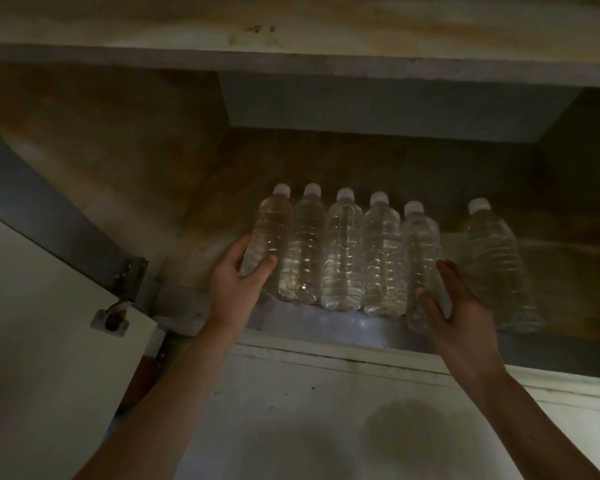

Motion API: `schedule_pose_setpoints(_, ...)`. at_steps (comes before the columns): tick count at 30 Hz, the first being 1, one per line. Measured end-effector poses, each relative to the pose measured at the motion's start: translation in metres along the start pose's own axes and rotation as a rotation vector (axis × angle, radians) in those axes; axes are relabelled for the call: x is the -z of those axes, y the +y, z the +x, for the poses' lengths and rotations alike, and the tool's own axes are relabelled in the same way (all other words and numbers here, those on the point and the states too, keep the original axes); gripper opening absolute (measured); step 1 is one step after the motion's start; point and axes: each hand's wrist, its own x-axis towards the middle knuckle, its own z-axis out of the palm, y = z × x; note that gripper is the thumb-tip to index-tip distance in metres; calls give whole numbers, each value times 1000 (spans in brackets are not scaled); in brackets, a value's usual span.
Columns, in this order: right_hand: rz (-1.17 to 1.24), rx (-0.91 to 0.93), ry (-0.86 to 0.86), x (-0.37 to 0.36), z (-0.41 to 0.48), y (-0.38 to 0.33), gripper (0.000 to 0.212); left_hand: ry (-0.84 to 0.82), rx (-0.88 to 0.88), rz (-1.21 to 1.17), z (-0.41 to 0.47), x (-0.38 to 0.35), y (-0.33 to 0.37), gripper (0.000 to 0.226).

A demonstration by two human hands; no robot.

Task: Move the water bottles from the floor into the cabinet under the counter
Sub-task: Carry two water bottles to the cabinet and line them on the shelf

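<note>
Several clear water bottles with white caps stand in a row on the cabinet floor [378, 161]. My left hand [238, 282] grips the leftmost bottle [269, 230], thumb on its front and fingers behind its left side. My right hand [454, 299] holds the fifth bottle [421, 247] near its base, thumb in front and fingers along its right side. Between them stand three bottles, the middle one [343, 251] touching its neighbours. A further bottle [492, 251] stands apart to the right, behind my right hand's fingers.
The open cabinet door [49, 341] with its hinge [111, 317] hangs at the left. The counter's underside [291, 57] spans the top. The cabinet's front sill [326, 327] runs below the bottles, with pale floor [309, 427] beneath. Bare cabinet floor lies left and behind the row.
</note>
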Motion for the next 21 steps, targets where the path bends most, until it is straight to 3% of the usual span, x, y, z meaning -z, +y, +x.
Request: schedule_pose_setpoints(21, -46, 21, 3, -1, 10, 1, 51, -3, 4, 50, 2, -5, 2, 41)
